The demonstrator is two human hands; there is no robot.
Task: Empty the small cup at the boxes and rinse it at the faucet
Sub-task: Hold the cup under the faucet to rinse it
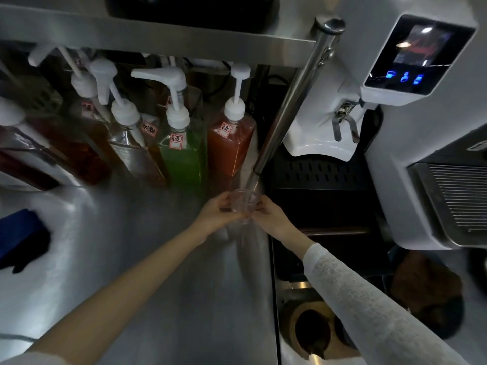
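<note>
A small clear plastic cup [243,202] is held upright just under the mouth of the long steel faucet spout [292,101], which slants down from the upper right. Water streams from the spout end into the cup. My left hand [217,213] grips the cup's left side and my right hand [270,216] pinches its right side. The cup hangs above the steel counter [158,259], at the edge beside the dark sink. No boxes can be made out.
Several pump bottles stand at the back, among them a green bottle [181,154] and an orange bottle [230,146]. A white machine with a lit panel [411,59] stands at the right. A blue cloth [21,241] lies at the left. A round drain [312,330] sits below right.
</note>
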